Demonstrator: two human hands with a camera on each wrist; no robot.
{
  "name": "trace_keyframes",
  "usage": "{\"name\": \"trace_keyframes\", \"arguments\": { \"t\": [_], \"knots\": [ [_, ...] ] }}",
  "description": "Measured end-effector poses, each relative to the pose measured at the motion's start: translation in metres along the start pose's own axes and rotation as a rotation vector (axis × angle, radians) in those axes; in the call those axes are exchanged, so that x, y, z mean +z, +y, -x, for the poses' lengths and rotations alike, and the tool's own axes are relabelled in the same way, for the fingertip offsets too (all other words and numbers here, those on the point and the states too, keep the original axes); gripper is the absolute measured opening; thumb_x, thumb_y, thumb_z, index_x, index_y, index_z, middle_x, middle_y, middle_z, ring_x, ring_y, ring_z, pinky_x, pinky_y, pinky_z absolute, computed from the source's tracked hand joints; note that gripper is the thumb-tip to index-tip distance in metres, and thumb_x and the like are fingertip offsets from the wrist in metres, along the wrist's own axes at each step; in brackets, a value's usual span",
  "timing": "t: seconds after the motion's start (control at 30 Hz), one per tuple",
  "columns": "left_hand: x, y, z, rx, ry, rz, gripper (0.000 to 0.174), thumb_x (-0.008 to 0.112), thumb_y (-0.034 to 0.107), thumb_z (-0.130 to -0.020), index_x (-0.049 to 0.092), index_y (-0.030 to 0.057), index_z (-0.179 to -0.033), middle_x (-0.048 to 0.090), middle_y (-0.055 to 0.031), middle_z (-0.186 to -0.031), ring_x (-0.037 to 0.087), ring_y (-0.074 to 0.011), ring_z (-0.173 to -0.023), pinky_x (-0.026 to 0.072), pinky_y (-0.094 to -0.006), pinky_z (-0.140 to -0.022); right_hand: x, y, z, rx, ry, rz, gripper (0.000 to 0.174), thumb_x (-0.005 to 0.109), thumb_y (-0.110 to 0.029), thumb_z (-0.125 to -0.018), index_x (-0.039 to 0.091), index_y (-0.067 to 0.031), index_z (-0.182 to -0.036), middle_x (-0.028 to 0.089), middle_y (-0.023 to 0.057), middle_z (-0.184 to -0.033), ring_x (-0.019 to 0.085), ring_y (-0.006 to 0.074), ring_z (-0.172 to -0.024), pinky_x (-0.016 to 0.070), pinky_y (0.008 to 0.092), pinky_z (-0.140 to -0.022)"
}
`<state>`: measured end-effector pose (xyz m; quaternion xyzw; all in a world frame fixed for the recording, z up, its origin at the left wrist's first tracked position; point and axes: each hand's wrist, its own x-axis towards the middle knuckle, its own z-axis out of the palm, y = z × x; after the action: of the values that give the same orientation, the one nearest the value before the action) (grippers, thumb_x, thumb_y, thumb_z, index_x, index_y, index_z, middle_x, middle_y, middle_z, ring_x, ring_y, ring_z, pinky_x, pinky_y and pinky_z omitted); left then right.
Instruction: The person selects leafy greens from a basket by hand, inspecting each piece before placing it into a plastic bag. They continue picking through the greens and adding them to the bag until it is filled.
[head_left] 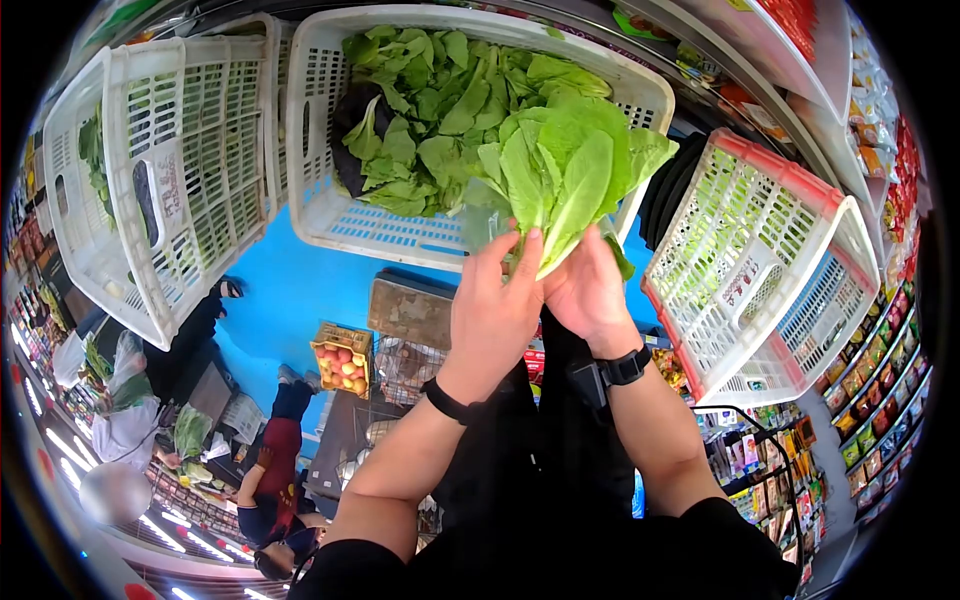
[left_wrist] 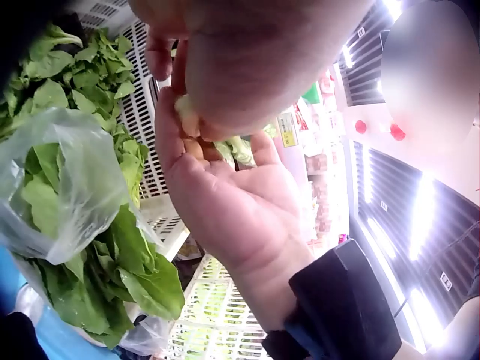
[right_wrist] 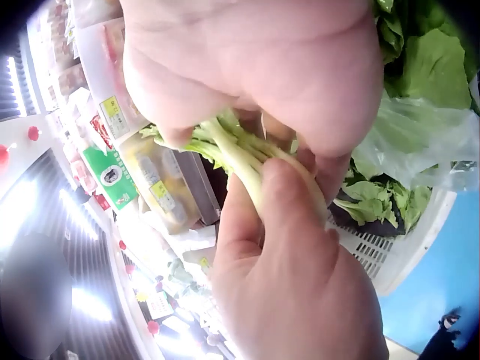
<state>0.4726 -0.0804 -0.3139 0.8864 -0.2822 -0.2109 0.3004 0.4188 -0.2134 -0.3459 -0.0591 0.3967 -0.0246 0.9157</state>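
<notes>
Both hands hold a bunch of light green lettuce [head_left: 565,165] by its pale stem end, leaves spreading away over the crate. The left hand [head_left: 495,315] pinches the stems [right_wrist: 251,169] between thumb and fingers, its thumb lying along them in the right wrist view. From the other side the right hand [head_left: 590,290] curls its fingers round the same stems, its palm [left_wrist: 232,202] facing up in the left wrist view. A clear plastic bag [left_wrist: 86,199] wraps some darker leafy greens [left_wrist: 79,292] close beside the hands. The stem ends are partly hidden by the fingers.
A white crate [head_left: 300,190] ahead holds loose dark green leaves [head_left: 420,130]. More crates stand at the left [head_left: 150,190] and right [head_left: 750,270]. Below are a box of round reddish fruit [head_left: 343,365] and blue floor [head_left: 260,320]. Another person [head_left: 280,460] is at lower left; packaged goods [head_left: 870,400] line the right.
</notes>
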Motion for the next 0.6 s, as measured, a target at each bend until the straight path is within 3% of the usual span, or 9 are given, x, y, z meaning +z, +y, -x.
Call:
{"name": "trace_keyframes", "arguments": {
  "t": [0.07,0.13,0.2,0.27,0.3,0.33,0.4,0.47,0.6],
  "knots": [
    [-0.003,0.002,-0.003,0.009,-0.039,0.044,0.056,0.077,0.008,-0.088,0.063,0.0075,-0.143,0.057,-0.0165,-0.135,0.061,-0.0322,-0.103,0.0545,-0.0410,-0.088,-0.011,-0.004,0.000,-0.004,0.012,0.142,0.045,0.057,-0.018,-0.104,0.051,-0.0003,-0.146,0.064,0.0182,-0.139,0.062,0.0312,-0.127,0.0556,0.0463,-0.103],
    [-0.007,0.001,-0.004,0.119,-0.116,0.163,0.058,0.078,0.010,-0.087,0.062,0.0075,-0.142,0.056,-0.0171,-0.142,0.061,-0.0358,-0.111,0.0540,-0.0436,-0.094,-0.006,-0.015,-0.006,-0.164,0.116,0.501,0.041,0.060,-0.011,-0.102,0.053,-0.0008,-0.141,0.067,0.0165,-0.130,0.068,0.0293,-0.113,0.0602,0.0451,-0.091],
    [-0.009,-0.006,-0.002,0.062,-0.145,0.194,0.054,0.078,0.015,-0.089,0.063,0.0072,-0.140,0.056,-0.0169,-0.144,0.061,-0.0380,-0.119,0.0525,-0.0457,-0.100,-0.017,-0.037,-0.014,-0.162,0.200,0.403,0.035,0.062,-0.003,-0.100,0.057,0.0001,-0.134,0.070,0.0152,-0.119,0.071,0.0258,-0.098,0.0615,0.0397,-0.078],
    [-0.011,-0.029,-0.005,-0.009,-0.160,0.292,0.048,0.074,0.020,-0.092,0.064,0.0061,-0.137,0.063,-0.0184,-0.136,0.062,-0.0386,-0.121,0.0520,-0.0459,-0.102,-0.008,-0.053,-0.019,-0.212,0.334,0.471,0.034,0.062,-0.005,-0.101,0.056,0.0009,-0.134,0.070,0.0151,-0.116,0.071,0.0254,-0.095,0.0608,0.0386,-0.075],
    [-0.015,-0.062,-0.013,-0.129,-0.215,0.235,0.045,0.071,0.024,-0.095,0.065,0.0044,-0.134,0.068,-0.0196,-0.127,0.063,-0.0391,-0.119,0.0522,-0.0460,-0.102,-0.009,-0.060,-0.026,-0.190,0.337,0.510,0.034,0.062,-0.006,-0.101,0.056,0.0010,-0.134,0.070,0.0150,-0.116,0.070,0.0252,-0.094,0.0606,0.0380,-0.075],
    [-0.014,-0.082,-0.017,-0.120,-0.189,0.142,0.042,0.070,0.025,-0.095,0.066,0.0029,-0.131,0.070,-0.0208,-0.122,0.065,-0.0407,-0.115,0.0535,-0.0463,-0.098,-0.009,-0.071,-0.029,-0.185,0.349,0.547,0.034,0.062,-0.007,-0.102,0.056,0.0011,-0.134,0.070,0.0149,-0.116,0.070,0.0250,-0.093,0.0605,0.0374,-0.074],
    [-0.017,-0.109,-0.033,-0.270,-0.282,0.056,0.035,0.067,0.024,-0.096,0.070,0.0030,-0.124,0.070,-0.0215,-0.121,0.067,-0.0423,-0.111,0.0545,-0.0480,-0.094,0.000,-0.074,-0.031,-0.166,0.340,0.569,0.034,0.063,-0.008,-0.102,0.056,0.0007,-0.134,0.070,0.0139,-0.115,0.070,0.0233,-0.093,0.0605,0.0364,-0.074],
    [-0.001,-0.147,-0.047,-0.274,-0.259,0.062,0.033,0.066,0.026,-0.096,0.073,0.0018,-0.117,0.071,-0.0219,-0.117,0.068,-0.0431,-0.107,0.0549,-0.0493,-0.092,0.007,-0.072,-0.033,-0.169,0.308,0.580,0.035,0.063,-0.009,-0.102,0.056,0.0003,-0.135,0.070,0.0127,-0.116,0.070,0.0219,-0.092,0.0604,0.0364,-0.074],
    [0.041,-0.202,-0.074,-0.442,-0.596,-0.142,0.032,0.064,0.026,-0.095,0.075,0.0002,-0.110,0.073,-0.0228,-0.117,0.069,-0.0442,-0.106,0.0557,-0.0513,-0.092,0.014,-0.058,-0.039,-0.165,0.330,0.580,0.036,0.063,-0.010,-0.102,0.056,-0.0003,-0.135,0.070,0.0117,-0.115,0.070,0.0209,-0.092,0.0601,0.0364,-0.074]
  ]
}}
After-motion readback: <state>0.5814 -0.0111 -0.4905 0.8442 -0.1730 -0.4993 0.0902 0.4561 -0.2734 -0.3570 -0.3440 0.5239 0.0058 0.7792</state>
